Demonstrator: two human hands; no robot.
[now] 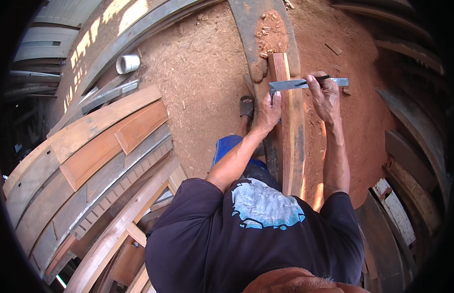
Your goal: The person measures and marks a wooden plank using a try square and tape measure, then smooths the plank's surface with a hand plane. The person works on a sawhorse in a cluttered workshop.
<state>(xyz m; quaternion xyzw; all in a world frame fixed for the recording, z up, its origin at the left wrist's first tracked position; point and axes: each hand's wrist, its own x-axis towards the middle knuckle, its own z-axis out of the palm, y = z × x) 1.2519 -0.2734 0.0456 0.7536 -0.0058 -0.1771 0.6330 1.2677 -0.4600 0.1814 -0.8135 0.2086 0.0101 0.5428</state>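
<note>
The left hand [270, 113] gripped a square [288, 85] near the beam's [285, 124] far end; the right hand [326, 101] pinched a dark pencil [323, 77]; shavings [272, 31] lay beyond.

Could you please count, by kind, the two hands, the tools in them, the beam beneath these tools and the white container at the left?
Bare hands, left hand and right hand: 2
Grey flat metal ruler-like tool: 1
Black slim pen-like tool: 1
Reddish-brown long wooden beam: 1
White cylindrical container: 1
Total: 6
</note>
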